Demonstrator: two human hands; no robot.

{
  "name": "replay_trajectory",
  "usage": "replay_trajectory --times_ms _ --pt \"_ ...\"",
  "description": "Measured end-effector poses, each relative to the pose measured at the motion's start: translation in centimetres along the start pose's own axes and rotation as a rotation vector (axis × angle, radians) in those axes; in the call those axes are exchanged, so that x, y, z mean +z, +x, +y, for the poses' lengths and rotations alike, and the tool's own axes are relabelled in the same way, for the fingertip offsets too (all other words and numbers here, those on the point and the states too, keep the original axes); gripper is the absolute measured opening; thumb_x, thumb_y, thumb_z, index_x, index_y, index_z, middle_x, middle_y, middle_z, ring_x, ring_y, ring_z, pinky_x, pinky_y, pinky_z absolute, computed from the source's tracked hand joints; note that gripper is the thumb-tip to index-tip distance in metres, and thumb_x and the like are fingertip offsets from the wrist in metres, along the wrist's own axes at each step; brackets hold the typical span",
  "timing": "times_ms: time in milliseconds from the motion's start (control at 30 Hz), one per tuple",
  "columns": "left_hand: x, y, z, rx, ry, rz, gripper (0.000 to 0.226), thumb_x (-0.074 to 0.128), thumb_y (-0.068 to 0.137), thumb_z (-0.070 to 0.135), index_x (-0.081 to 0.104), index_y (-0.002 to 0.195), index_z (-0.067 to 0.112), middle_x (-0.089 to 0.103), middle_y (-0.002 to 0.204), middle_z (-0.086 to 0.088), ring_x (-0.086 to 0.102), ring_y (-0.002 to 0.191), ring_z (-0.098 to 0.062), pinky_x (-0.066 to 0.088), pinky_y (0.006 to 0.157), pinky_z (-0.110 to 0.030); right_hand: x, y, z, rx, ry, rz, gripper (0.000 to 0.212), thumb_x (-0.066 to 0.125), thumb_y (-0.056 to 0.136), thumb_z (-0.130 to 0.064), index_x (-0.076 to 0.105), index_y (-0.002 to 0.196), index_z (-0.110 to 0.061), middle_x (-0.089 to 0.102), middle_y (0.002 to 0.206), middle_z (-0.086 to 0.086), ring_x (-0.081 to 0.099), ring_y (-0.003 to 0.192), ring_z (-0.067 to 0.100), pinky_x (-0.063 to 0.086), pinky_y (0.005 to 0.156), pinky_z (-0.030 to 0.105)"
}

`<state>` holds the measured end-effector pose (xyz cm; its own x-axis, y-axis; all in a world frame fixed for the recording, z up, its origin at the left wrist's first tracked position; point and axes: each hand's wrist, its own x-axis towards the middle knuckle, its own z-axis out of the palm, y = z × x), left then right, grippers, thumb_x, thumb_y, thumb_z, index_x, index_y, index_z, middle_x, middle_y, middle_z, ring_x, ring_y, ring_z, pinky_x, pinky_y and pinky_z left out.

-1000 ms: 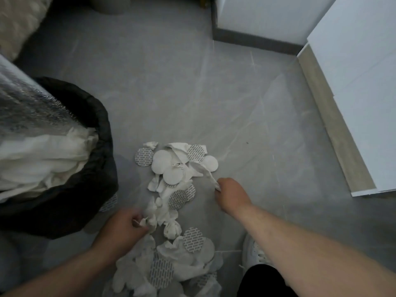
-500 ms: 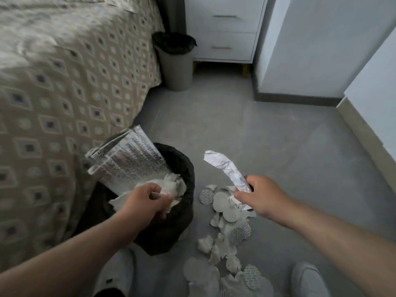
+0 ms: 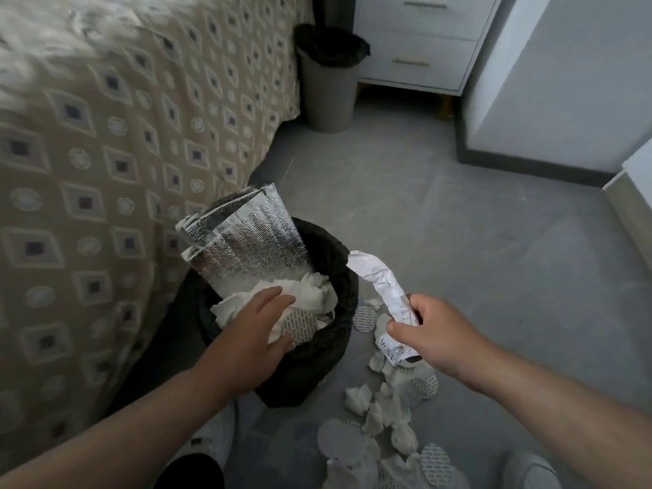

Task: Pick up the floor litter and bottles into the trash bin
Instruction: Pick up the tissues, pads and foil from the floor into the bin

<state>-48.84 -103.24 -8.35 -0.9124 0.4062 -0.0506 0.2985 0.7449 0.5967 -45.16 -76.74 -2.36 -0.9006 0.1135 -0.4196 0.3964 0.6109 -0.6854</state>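
The bed (image 3: 106,153) stands close against the left side of the trash bin (image 3: 344,347), which carries a black liner. A foil sheet (image 3: 247,241) leans upright out of the bin's far-left side. White paper wads (image 3: 310,294) fill the opening nearly to the rim.

The left grip (image 3: 254,333) is released, with fingers extended and palm down above the wads. Whether it presses on them cannot be determined.

The paper strip (image 3: 379,277), long and crumpled, is held just right of the bin rim. Its free upper end arches toward the rim. The right grip (image 3: 435,333) is clenched around the strip's lower portion.

The floor litter (image 3: 384,414), discs and wads, lies on the floor (image 3: 494,241) right of the bin, beneath the right grip. No bottles are in view.

Probable faults from this state:

1. Overflow. The bin appears almost full. A strip laid on top may slide off the wads and return to the floor.
2. Foil displacement. The sheet is tall and loosely seated. A push from the left grip or contact from the strip may tip it out toward the bed.
3. Early release. The strip is not clearly above the opening. Opening the right grip here would likely drop it outside the rim.
4. Snagging. The strip's stiff, bent end may catch the liner edge and drag it inward.
5. Bin tilt. One-sided downward pressure on the wads may rock the bin.
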Motion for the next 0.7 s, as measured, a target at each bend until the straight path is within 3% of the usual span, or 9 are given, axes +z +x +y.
replay_trajectory --times_ms 67,133,167,267,333,433,567,633,700 --pt "-0.8 -1.3 -1.7 0.054 0.064 0.064 0.050 0.058 0.080 0.040 0.058 0.123 0.016 0.053 0.131 -0.002 0.047 0.122 -0.012 0.036 0.104 -0.024 0.8 0.4 -1.4 -0.022 0.010 -0.014 0.021 0.063 0.081 -0.023 0.057 0.089 -0.004 0.061 0.074 0.008 0.060 0.062 0.022 0.056 0.062 0.041" --pt "-1.1 -2.3 -3.5 0.033 0.140 0.116 0.056 0.055 0.076 0.046 0.062 0.116 0.008 0.059 0.123 -0.010 0.053 0.117 -0.023 0.034 0.104 -0.027 2.2 1.7 -3.6 -0.014 0.057 -0.019 0.018 0.062 0.081 -0.022 0.057 0.092 -0.009 0.065 0.084 0.008 0.062 0.068 0.021 0.054 0.052 0.028" --pt "-1.0 -2.8 -4.3 0.003 0.183 0.137 0.061 0.053 0.075 0.050 0.061 0.117 0.006 0.057 0.126 -0.013 0.052 0.120 -0.028 0.035 0.105 -0.031 3.3 2.8 -4.5 -0.012 0.078 -0.024 0.023 0.063 0.078 -0.026 0.056 0.095 -0.011 0.065 0.088 0.007 0.063 0.072 0.020 0.055 0.055 0.027" --pt "-0.5 -3.7 -5.8 -0.107 0.195 0.168 0.081 0.046 0.072 0.063 0.052 0.129 0.006 0.042 0.144 -0.012 0.028 0.139 -0.026 0.025 0.111 -0.037 7.4 6.7 -6.8 0.065 0.199 -0.043 0.051 0.064 0.072 -0.037 0.050 0.117 -0.017 0.060 0.108 0.002 0.064 0.084 0.023 0.059 0.070 0.044" --pt "-0.3 -3.7 -6.3 -0.139 0.125 0.179 0.093 0.041 0.069 0.070 0.041 0.139 0.010 0.025 0.154 -0.004 0.004 0.144 -0.013 0.013 0.113 -0.031 9.7 8.3 -8.2 0.205 0.326 -0.087 0.067 0.062 0.084 -0.032 0.028 0.140 -0.018 0.048 0.118 0.001 0.060 0.088 0.021 0.060 0.070 0.042" --pt "-0.3 -3.5 -6.8 -0.125 0.052 0.171 0.096 0.039 0.067 0.072 0.032 0.144 0.015 0.013 0.156 0.003 -0.010 0.141 -0.003 0.005 0.113 -0.026 11.5 9.3 -9.1 0.277 0.239 -0.145 0.079 0.057 0.087 -0.039 0.011 0.148 -0.019 0.044 0.135 0.006 0.056 0.100 0.027 0.059 0.076 0.046" --pt "-1.0 -3.6 -6.6 -0.091 0.075 0.230 0.088 0.047 0.068 0.066 0.043 0.137 0.012 0.032 0.151 -0.009 0.010 0.142 -0.011 0.015 0.115 -0.034 9.3 8.3 -9.2 0.179 -0.014 -0.099 0.069 0.056 0.083 -0.044 0.029 0.139 -0.014 0.052 0.122 0.008 0.056 0.102 0.029 0.053 0.088 0.046" --pt "-1.9 -3.8 -4.9 0.059 0.111 0.272 0.073 0.051 0.076 0.058 0.047 0.130 0.009 0.043 0.141 -0.011 0.029 0.136 -0.021 0.022 0.112 -0.033 6.2 6.6 -8.7 0.028 -0.077 -0.048 0.055 0.057 0.084 -0.039 0.041 0.133 -0.017 0.057 0.116 0.006 0.059 0.101 0.027 0.053 0.088 0.046" --pt "-2.1 -3.9 -1.9 0.276 0.110 0.201 0.058 0.050 0.085 0.051 0.052 0.124 0.008 0.049 0.130 -0.011 0.042 0.124 -0.025 0.027 0.106 -0.027 2.7 4.5 -6.9 -0.034 0.059 -0.026 0.042 0.057 0.088 -0.027 0.049 0.129 -0.019 0.058 0.104 0.002 0.060 0.096 0.022 0.057 0.082 0.044"
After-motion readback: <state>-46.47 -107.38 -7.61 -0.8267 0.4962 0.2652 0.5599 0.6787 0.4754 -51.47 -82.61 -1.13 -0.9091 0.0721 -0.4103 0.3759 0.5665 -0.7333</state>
